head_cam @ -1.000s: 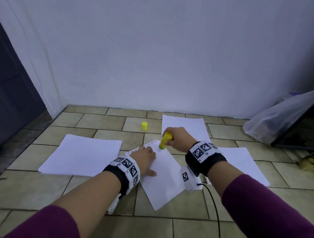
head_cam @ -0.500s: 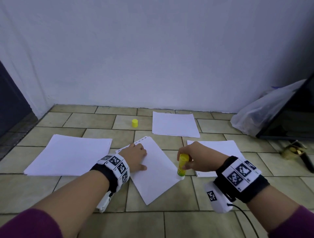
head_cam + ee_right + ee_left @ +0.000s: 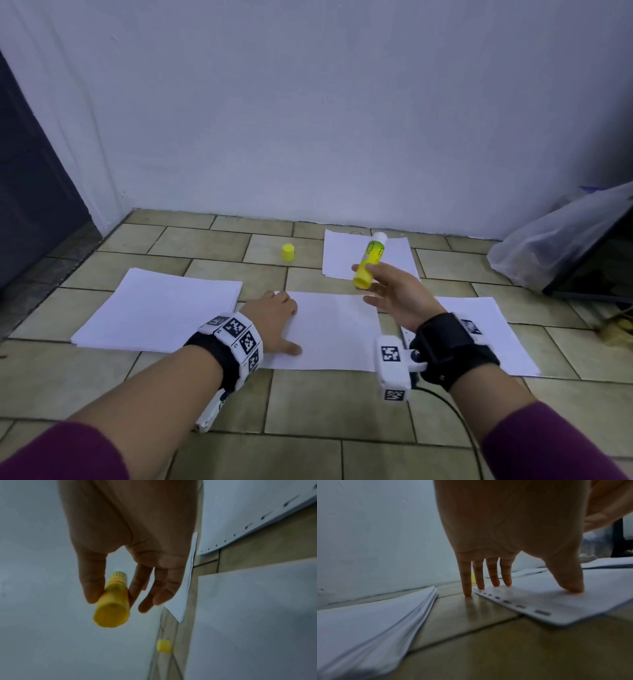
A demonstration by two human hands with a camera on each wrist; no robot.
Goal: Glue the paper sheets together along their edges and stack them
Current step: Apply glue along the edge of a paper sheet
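Head view: right hand [image 3: 394,294] pinches the glue stick [image 3: 369,262] aloft; left hand [image 3: 274,322] presses flat-fingered on the paper sheet [image 3: 335,329].

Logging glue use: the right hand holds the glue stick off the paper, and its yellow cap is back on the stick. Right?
Not quite. The right hand does hold the glue stick off the paper, but the yellow cap stands on the floor tiles; the stick's white tip is bare in the head view.

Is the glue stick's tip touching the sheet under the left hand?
Apart. The head view shows the glue stick raised, tip up, above the sheet.
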